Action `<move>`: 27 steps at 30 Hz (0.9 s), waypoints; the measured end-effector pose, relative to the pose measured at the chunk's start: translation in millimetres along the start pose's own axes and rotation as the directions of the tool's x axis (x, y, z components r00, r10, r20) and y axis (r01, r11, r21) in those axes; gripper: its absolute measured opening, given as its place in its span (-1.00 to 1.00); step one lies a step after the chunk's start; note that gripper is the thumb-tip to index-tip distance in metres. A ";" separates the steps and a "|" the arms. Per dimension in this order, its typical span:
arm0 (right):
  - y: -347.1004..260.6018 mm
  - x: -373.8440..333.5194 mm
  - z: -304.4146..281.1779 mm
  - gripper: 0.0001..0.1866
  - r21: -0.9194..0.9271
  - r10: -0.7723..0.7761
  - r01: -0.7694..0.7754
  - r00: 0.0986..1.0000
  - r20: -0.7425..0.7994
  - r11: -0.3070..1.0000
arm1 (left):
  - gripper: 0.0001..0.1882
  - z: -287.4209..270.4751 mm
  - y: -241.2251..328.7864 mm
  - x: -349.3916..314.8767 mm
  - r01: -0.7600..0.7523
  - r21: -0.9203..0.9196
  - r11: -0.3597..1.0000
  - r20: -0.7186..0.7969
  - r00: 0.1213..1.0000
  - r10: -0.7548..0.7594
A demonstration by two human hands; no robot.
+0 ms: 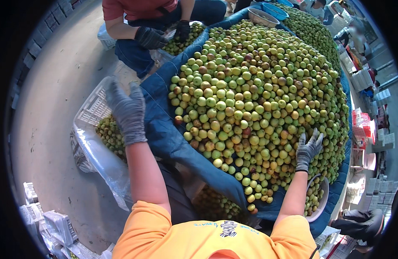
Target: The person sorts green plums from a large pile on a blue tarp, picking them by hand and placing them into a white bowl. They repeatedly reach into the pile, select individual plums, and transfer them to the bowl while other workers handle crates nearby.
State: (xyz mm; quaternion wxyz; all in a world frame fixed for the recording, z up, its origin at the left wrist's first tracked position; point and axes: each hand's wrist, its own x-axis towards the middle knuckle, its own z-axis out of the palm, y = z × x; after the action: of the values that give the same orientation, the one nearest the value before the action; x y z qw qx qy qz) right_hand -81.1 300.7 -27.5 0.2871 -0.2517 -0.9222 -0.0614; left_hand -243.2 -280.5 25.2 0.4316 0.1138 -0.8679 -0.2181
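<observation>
Across the middle of the view, a broad heap of round green fruit [250, 99], some of it tinged yellow or reddish brown, lies on a dark blue cloth [160, 103]. The right hand [309, 150], in a grey knit glove, rests on the lower right part of this heap with its fingers spread; whether any fruit sits under the palm, I cannot tell. The left hand [128, 110], gloved alike, is above the inner side of a white slatted crate [92, 103], its thumb well apart from the extended fingers. Clear plastic [106, 162] lines the crate and hangs over its near edge, with more green fruit inside. A pale basin [325, 198] of fruit stands at the heap's edge, below the right hand. Beyond the crate, a co-worker in a red shirt [134, 9] holds dark-gloved hands [150, 38] near another batch of fruit. At the heap's far end sit a beige basin [263, 18] and a blue basin [276, 11].
</observation>
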 end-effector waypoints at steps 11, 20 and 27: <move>-28.0 -8.4 -7.7 -0.29 -0.002 -0.113 0.113 0.993 -0.020 0.994 | -0.60 53.5 189.1 -91.0 -0.241 -0.330 0.913 0.826 0.393 0.403; -59.7 0.8 -19.2 -0.13 0.061 -0.217 0.223 0.971 -0.099 0.973 | -0.57 49.4 205.4 -96.7 -0.338 -0.083 0.938 0.957 0.236 0.169; -74.2 105.7 -7.4 -0.30 0.154 -0.289 0.314 0.944 -0.161 0.937 | -0.63 59.4 202.8 -102.8 -0.329 -0.079 0.941 0.957 0.240 0.164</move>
State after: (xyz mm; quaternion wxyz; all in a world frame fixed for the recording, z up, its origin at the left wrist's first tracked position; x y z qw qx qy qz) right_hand -189.4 279.9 40.2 0.3575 -0.0758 -0.9300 -0.0395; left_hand -230.7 -45.9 18.3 -0.1522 -0.1473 -0.9710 -0.1108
